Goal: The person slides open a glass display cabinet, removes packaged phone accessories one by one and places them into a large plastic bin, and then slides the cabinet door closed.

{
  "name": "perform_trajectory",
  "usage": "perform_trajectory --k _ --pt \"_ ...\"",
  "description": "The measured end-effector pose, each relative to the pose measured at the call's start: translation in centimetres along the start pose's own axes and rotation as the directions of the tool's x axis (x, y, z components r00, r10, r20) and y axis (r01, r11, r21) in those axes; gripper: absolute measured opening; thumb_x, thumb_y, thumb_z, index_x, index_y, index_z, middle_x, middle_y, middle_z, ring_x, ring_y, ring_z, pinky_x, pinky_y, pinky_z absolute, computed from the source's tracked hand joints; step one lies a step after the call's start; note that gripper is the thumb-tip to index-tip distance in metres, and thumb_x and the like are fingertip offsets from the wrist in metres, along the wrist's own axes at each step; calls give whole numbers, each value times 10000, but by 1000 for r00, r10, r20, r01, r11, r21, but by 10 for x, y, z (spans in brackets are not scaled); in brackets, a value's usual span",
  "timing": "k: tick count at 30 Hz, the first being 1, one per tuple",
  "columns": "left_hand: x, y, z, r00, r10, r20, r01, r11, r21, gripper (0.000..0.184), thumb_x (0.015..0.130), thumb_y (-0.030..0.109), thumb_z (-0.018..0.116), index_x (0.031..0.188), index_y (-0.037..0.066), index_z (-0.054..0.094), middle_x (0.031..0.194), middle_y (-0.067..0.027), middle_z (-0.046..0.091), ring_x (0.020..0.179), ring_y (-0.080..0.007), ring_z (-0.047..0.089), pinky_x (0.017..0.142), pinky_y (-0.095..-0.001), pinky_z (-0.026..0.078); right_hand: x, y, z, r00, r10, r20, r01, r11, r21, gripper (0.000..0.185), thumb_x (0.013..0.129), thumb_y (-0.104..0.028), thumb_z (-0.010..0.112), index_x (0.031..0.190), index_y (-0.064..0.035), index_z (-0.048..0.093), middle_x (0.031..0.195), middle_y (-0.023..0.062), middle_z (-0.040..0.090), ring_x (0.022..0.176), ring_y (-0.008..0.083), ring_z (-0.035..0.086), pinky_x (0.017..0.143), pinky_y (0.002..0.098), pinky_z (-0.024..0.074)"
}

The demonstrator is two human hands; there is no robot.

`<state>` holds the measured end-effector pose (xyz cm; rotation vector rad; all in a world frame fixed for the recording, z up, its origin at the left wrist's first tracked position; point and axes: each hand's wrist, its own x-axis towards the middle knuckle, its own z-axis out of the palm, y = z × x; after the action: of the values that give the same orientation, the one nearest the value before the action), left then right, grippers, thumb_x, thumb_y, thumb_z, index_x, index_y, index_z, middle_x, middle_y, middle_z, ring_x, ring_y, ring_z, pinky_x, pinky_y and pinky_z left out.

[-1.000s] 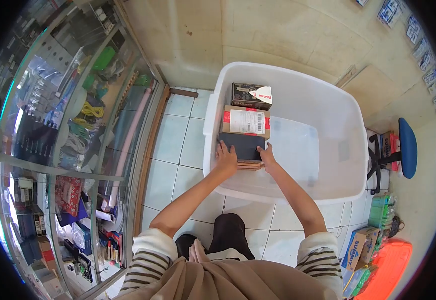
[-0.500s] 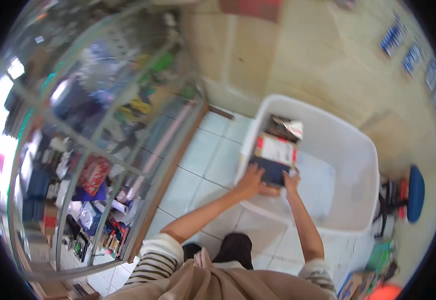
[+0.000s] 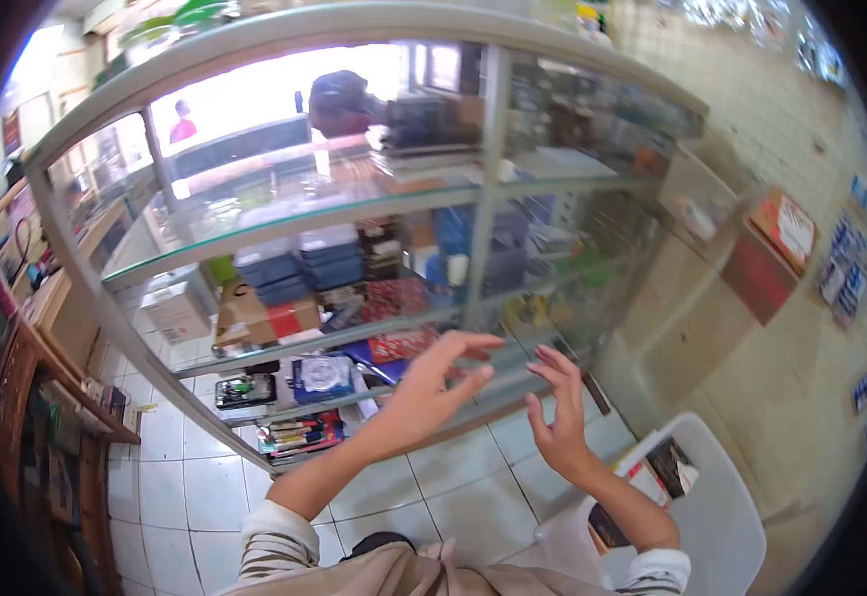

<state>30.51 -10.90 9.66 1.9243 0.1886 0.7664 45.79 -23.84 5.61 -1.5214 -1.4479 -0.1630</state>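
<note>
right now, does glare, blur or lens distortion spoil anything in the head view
In the head view: white glare washes out detail behind the upper glass of the cabinet; its frame bows from wide-angle distortion, and the picture's corners fall black; the goods on the right-hand shelves look smeared, while the left hand and right hand keep readable outlines.

And here the left forearm (image 3: 329, 475) and right forearm (image 3: 635, 512) slant inward, the left hand (image 3: 437, 389) loosely curved with fingers towards the right hand (image 3: 562, 425), which points upward, fingers bent and parted, the pair near but apart!
</note>
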Motion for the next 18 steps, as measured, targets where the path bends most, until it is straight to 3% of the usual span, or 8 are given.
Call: perform_trajectory --k 2,5,8,12,14,15,17,18 --pt "-5 31 -41 988 81 -131 -89 994 -56 295 857 144 529 1131 35 509 1097 -85 504 1013 -167 512 839 -299 433 47 -29 18 954 -297 43 295 954 62 411 763 19 538 1160 -36 451 1255 191 380 1143 343 405 948 404 340" --pt "-8 56 -98 919 250 -304 -236 968 83 263 855 128 526 1096 24 529 1091 -88 513 1023 -154 504 845 -285 427 109 -69 45 838 -545 -5 544 836 77 430 754 32 545 1167 -34 445 1248 189 391 1121 351 425 934 404 361" --pt "-2 64 -140 868 301 -394 -273 954 126 250 866 151 514 1081 26 537 1067 -77 532 1003 -145 515 844 -286 425 160 -97 75 753 -654 -76 657 753 35 454 736 43 557 1168 -33 442 1239 197 395 1114 362 430 919 406 380" --pt "41 49 -194 858 353 -373 -279 930 238 283 890 196 465 1119 38 518 1072 -47 558 1018 -135 506 864 -287 403 219 -111 115 707 -703 -82 692 711 -127 484 703 51 576 1161 -24 440 1217 202 404 1106 365 435 912 412 386" --pt "80 25 -217 871 330 -364 -287 943 170 285 881 197 472 1119 47 522 1089 -45 553 1011 -150 512 858 -301 404 249 -103 136 710 -703 -50 630 665 -401 494 696 16 587 1166 -17 438 1199 199 413 1096 375 444 907 399 397" --pt "99 18 -225 885 278 -373 -246 960 132 287 871 193 478 1113 45 524 1084 -49 552 1008 -157 515 855 -310 405 263 -98 144 714 -699 -48 626 668 -403 494 696 16 587 1166 -17 438 1199 199 413 1096 375 444 907 399 397" --pt "131 4 -235 899 230 -372 -212 973 90 290 861 189 484 1108 43 526 1079 -53 552 1005 -164 518 852 -319 405 285 -86 157 781 -624 -4 416 526 -742 497 703 -60 597 1171 -3 437 1182 196 423 1078 398 451 890 425 411" --pt "146 -3 -238 902 200 -383 -142 974 175 293 850 178 483 1107 44 527 1080 -68 551 1008 -174 519 848 -319 406 291 -81 162 782 -623 -7 409 521 -749 497 703 -60 597 1171 -3 437 1182 196 423 1078 398 451 890 425 411"
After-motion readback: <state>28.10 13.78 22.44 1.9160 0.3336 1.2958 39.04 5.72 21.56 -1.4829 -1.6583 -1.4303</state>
